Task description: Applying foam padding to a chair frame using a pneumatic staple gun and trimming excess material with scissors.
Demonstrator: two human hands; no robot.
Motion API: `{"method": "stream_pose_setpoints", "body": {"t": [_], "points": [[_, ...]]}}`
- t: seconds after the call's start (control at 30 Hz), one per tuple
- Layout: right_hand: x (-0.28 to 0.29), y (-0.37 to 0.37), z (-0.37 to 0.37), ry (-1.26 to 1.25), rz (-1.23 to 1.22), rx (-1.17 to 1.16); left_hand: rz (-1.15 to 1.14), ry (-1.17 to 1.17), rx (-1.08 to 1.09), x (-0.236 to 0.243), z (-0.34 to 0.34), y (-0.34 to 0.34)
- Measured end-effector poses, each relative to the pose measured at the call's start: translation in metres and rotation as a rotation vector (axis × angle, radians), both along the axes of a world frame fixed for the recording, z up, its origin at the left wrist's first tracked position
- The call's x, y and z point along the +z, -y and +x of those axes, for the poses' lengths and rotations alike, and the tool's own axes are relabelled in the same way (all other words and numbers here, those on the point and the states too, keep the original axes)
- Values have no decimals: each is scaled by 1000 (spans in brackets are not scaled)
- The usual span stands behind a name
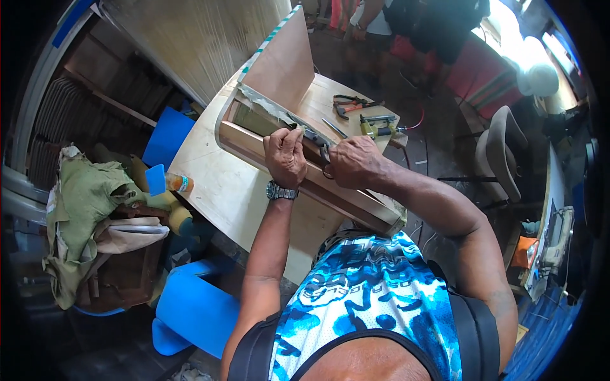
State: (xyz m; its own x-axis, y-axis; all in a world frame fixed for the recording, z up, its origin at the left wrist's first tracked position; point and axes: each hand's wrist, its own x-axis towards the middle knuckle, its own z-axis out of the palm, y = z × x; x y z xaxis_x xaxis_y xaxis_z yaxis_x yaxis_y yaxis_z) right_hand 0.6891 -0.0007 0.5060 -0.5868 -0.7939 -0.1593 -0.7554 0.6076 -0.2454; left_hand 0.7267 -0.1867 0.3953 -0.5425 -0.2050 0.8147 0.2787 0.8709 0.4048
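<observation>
An upholstered wooden frame (244,141) with an upright panel (279,70) lies across the pale wooden table (202,149). Green fabric (254,120) and a torn whitish edge show along its inner side. At this edge my left hand (286,157), with a watch on its wrist, is closed in a pinch on the fabric. Just to its right, my right hand (357,162) is wrapped round dark scissors (325,154). One handle loop hangs below the fingers, and the blades point toward my left hand, partly hidden by the frame and fabric.
Red-handled pincers (348,109) and a staple gun (380,127) with a red hose lie on the table's far right. A jar (180,183) stands at its left edge. Green cloth (89,209) drapes furniture at left. A blue stool (197,305), a grey chair (499,152) and people (438,25) are around.
</observation>
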Motion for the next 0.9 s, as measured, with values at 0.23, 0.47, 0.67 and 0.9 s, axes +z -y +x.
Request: {"method": "stream_pose_setpoints", "body": {"t": [0.23,0.47,0.67,0.9], "points": [[6,9,-10,26,25,-85,-16,-9,14,1,-3,-3],[-5,3,-4,3,52,-60,46,-70,-31,-2,-2,-2],[3,16,-12,-48,57,-72,59,-134,-35,-7,-9,0],[3,48,-33,-129,-1,-81,106,-167,-62,-8,-8,-1]]}}
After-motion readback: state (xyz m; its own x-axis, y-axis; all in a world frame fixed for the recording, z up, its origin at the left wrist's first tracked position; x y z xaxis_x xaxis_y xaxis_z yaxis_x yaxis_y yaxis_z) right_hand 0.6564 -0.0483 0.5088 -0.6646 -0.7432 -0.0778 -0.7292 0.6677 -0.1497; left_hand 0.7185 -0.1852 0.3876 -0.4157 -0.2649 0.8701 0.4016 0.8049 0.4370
